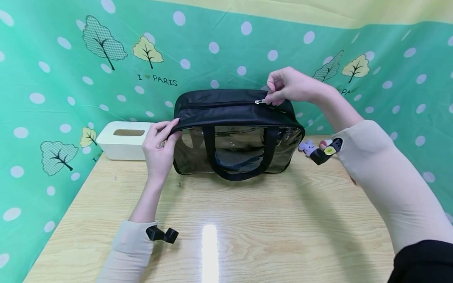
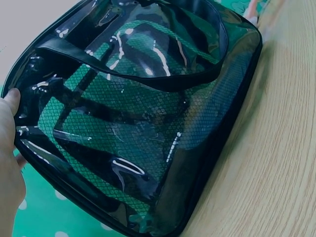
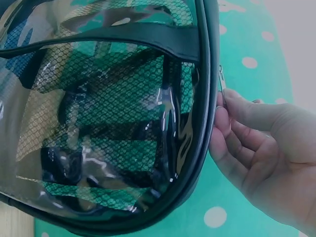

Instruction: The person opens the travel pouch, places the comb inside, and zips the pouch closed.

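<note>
A black toiletry bag (image 1: pixel 233 116) with clear front panels and a black strap handle (image 1: pixel 209 151) stands upright on the table. Its left top corner is pinched by my left hand (image 1: pixel 157 143), thumb in front and fingers at the back; the left wrist view shows the thumb on the piping. Above the bag's right half, my right hand (image 1: pixel 295 84) pinches the metal zipper pull (image 1: pixel 260 101) on the top seam. From the right wrist, the zipper pull (image 3: pixel 222 84) appears between thumb and index finger, beside the bag's edge. Mesh shows through the clear panel (image 2: pixel 113 118).
A white tissue box (image 1: pixel 122 149) with a wooden slot sits left of the bag, partly behind the left hand. Right of the bag lies a small purple figure (image 1: pixel 308 147), near the right wrist's black camera mount. A green dotted cloth (image 1: pixel 226 51) hangs behind the wooden table (image 1: pixel 255 228).
</note>
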Available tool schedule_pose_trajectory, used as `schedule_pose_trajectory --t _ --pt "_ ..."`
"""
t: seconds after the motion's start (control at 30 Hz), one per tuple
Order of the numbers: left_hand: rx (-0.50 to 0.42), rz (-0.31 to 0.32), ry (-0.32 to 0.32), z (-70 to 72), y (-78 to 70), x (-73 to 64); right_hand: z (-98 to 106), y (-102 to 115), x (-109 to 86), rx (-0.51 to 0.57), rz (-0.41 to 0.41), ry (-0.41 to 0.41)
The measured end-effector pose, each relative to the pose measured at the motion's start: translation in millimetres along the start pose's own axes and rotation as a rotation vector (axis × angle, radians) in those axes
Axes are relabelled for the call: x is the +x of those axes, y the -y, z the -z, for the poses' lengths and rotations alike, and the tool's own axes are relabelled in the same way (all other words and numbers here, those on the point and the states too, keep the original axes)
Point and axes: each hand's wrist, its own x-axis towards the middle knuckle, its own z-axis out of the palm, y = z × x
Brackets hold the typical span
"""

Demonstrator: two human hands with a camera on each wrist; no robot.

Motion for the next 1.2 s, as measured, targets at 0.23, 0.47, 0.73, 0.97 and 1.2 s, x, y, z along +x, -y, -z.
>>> schedule_pose_trajectory --t 0.23,0.47,0.73,0.97,1.2 --pt "0.007 -0.001 0.003 -0.6 2.1 0.1 4 -12 -8.4 -0.012 -0.002 -0.024" --pt "0.015 -0.003 0.009 -0.7 5.7 0.1 4 -22 -13.5 0.006 0.004 -0.038" --pt "0.029 0.001 0.014 1.5 4.0 0.1 4 -29 -17.9 0.031 -0.026 -0.050" --pt "0.027 -0.004 0.016 1.5 2.8 0.5 7 -47 -26.7 -0.007 -0.070 -0.076" --pt "0.017 -0.005 0.018 2.7 0.4 -0.6 8 -62 -36.4 0.015 -0.096 -0.089"
